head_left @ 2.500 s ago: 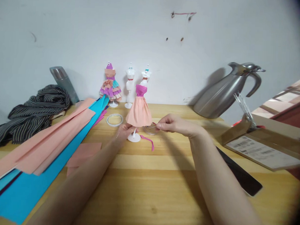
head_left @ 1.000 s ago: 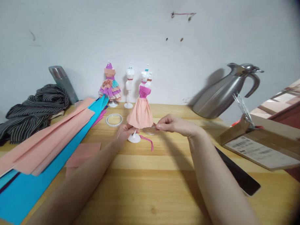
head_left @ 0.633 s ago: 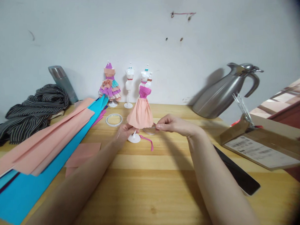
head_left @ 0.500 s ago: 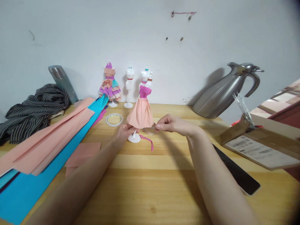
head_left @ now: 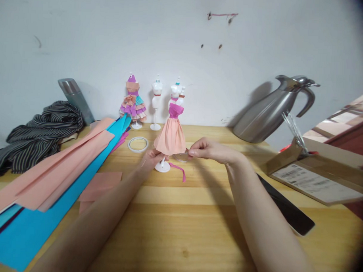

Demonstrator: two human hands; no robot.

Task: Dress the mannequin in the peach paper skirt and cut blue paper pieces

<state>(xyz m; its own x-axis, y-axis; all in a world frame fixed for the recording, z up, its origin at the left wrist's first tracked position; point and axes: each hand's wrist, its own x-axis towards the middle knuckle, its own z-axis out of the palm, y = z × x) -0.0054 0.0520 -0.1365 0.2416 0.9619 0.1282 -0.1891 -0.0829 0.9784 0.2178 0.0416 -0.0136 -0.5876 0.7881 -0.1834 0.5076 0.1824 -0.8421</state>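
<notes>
A small mannequin in a peach pleated skirt (head_left: 170,136) and magenta top (head_left: 175,111) tilts slightly over its white round base (head_left: 162,166). My left hand (head_left: 152,158) is closed at the stand just under the skirt's left side; the skirt hides its fingertips. At the right hem, my right hand (head_left: 205,148) pinches with thumb and forefinger; what lies between them is too small to tell. A tape ring (head_left: 180,156) shows partly beneath the hem. Beside the base curls a magenta strip (head_left: 180,170).
Behind stand a ruffled-dress mannequin (head_left: 133,104) and white mannequins (head_left: 156,101). Another tape ring (head_left: 137,144), peach and blue paper (head_left: 57,191) and striped cloth (head_left: 47,125) lie left. Right are a steel jug (head_left: 264,111), a cardboard box (head_left: 320,176) and a black phone (head_left: 289,207).
The mannequin's magenta top has shifted very slightly to the right. Both hands keep nearly the same places and grips.
</notes>
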